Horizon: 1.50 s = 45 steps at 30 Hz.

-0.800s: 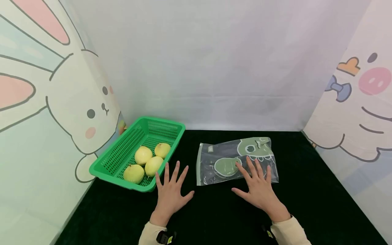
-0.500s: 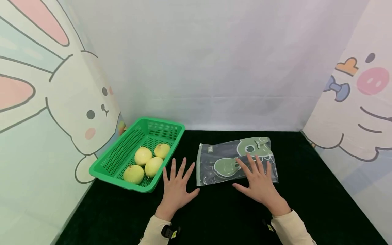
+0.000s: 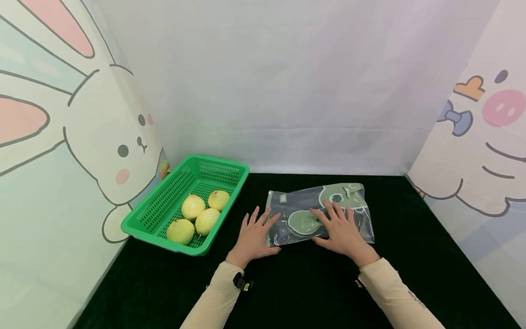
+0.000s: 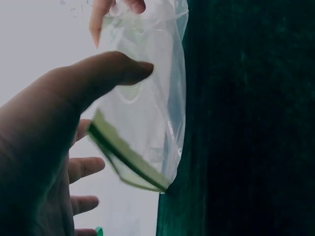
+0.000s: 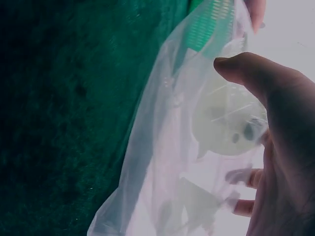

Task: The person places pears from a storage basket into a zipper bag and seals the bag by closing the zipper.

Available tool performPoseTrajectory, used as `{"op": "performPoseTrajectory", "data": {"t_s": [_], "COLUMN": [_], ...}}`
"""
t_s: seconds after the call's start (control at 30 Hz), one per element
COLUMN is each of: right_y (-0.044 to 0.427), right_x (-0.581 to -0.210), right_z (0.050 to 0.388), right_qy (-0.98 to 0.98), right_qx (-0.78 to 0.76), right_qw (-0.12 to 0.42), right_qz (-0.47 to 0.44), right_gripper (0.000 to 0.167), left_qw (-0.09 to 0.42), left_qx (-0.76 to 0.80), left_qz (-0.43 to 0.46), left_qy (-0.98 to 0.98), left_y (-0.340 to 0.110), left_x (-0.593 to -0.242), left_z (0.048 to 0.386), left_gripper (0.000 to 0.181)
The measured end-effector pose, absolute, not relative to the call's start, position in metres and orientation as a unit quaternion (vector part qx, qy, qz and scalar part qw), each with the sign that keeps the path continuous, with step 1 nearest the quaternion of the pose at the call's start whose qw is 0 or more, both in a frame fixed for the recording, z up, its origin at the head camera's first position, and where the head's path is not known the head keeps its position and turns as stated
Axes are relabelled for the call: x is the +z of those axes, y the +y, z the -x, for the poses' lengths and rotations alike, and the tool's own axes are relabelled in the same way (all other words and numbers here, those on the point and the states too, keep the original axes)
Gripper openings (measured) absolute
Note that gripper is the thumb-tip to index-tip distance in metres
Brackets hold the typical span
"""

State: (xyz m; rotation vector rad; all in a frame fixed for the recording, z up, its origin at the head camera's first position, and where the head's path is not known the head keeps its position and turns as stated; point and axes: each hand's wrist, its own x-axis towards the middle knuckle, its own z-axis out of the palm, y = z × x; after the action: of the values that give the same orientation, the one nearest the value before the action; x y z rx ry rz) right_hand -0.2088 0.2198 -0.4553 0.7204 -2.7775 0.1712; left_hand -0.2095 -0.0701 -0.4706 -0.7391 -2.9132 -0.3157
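A clear zip bag printed with green cartoon figures lies flat on the dark cloth. My left hand reaches over its left end, fingers spread, thumb apart by the near edge. In the left wrist view the bag's pale green zip strip shows beyond the thumb. On the bag's middle and right part lies my right hand, fingers spread and slightly bent. The right wrist view has the right thumb in front of the printed plastic. Neither hand visibly pinches the bag.
Left of the bag stands a green perforated basket holding several round yellow-green fruits. A white curtain hangs behind the dark cloth. Cartoon-printed panels flank both sides.
My left hand has moved right and forward, from beside the basket to the bag's left end. My right hand has shifted slightly left with its fingers a little more bent. Bag and basket stay put.
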Motion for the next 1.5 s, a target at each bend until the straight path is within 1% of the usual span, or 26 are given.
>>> {"op": "performPoseTrajectory", "data": {"t_s": [0.2, 0.33, 0.4, 0.47, 0.6, 0.7, 0.8, 0.83, 0.97, 1.0, 1.07, 1.17, 1.33, 1.43, 1.47, 1.5], "right_y": [0.218, 0.218, 0.218, 0.218, 0.221, 0.224, 0.227, 0.228, 0.229, 0.229, 0.229, 0.228, 0.226, 0.225, 0.226, 0.226], "right_x": [-0.461, -0.468, -0.471, -0.474, -0.476, -0.474, -0.470, -0.468, -0.458, -0.456, -0.449, -0.440, -0.426, -0.422, -0.422, -0.422], "right_z": [0.220, 0.224, 0.225, 0.227, 0.229, 0.232, 0.234, 0.234, 0.234, 0.234, 0.232, 0.230, 0.227, 0.225, 0.225, 0.224], "right_qy": [-0.952, -0.943, -0.937, -0.933, -0.927, -0.916, -0.899, -0.893, -0.869, -0.861, -0.846, -0.826, -0.793, -0.772, -0.765, -0.762], "right_qx": [0.030, 0.029, 0.036, 0.043, 0.057, 0.068, 0.085, 0.092, 0.134, 0.148, 0.174, 0.212, 0.266, 0.299, 0.311, 0.323], "right_qw": [0.142, 0.164, 0.176, 0.187, 0.209, 0.244, 0.288, 0.302, 0.347, 0.357, 0.374, 0.396, 0.427, 0.439, 0.442, 0.440], "right_qz": [-0.271, -0.288, -0.298, -0.304, -0.306, -0.312, -0.318, -0.320, -0.328, -0.332, -0.338, -0.340, -0.343, -0.349, -0.351, -0.350], "right_gripper": [0.064, 0.043, 0.030, 0.021, 0.017, 0.018, 0.011, 0.013, 0.047, 0.050, 0.051, 0.046, 0.040, 0.039, 0.038, 0.037], "left_qw": [0.027, 0.015, 0.013, 0.014, 0.035, 0.079, 0.140, 0.161, 0.228, 0.242, 0.267, 0.309, 0.383, 0.403, 0.405, 0.405], "left_qx": [-0.106, -0.107, -0.107, -0.113, -0.125, -0.137, -0.163, -0.176, -0.247, -0.267, -0.299, -0.323, -0.299, -0.289, -0.291, -0.297], "left_qz": [0.261, 0.261, 0.262, 0.264, 0.277, 0.288, 0.295, 0.297, 0.303, 0.303, 0.301, 0.302, 0.352, 0.397, 0.410, 0.424], "left_qy": [-0.959, -0.959, -0.959, -0.958, -0.952, -0.944, -0.931, -0.924, -0.892, -0.883, -0.865, -0.842, -0.800, -0.772, -0.763, -0.754], "left_y": [-0.062, -0.057, -0.055, -0.054, -0.055, -0.058, -0.063, -0.064, -0.069, -0.069, -0.070, -0.071, -0.072, -0.073, -0.074, -0.074], "left_x": [-0.472, -0.473, -0.474, -0.475, -0.478, -0.479, -0.477, -0.476, -0.471, -0.470, -0.468, -0.465, -0.460, -0.455, -0.453, -0.450], "left_z": [0.219, 0.220, 0.220, 0.220, 0.222, 0.224, 0.226, 0.227, 0.228, 0.228, 0.227, 0.227, 0.229, 0.230, 0.229, 0.228], "left_gripper": [0.083, 0.074, 0.070, 0.067, 0.067, 0.071, 0.078, 0.081, 0.091, 0.091, 0.089, 0.079, 0.050, 0.025, 0.018, 0.016]}}
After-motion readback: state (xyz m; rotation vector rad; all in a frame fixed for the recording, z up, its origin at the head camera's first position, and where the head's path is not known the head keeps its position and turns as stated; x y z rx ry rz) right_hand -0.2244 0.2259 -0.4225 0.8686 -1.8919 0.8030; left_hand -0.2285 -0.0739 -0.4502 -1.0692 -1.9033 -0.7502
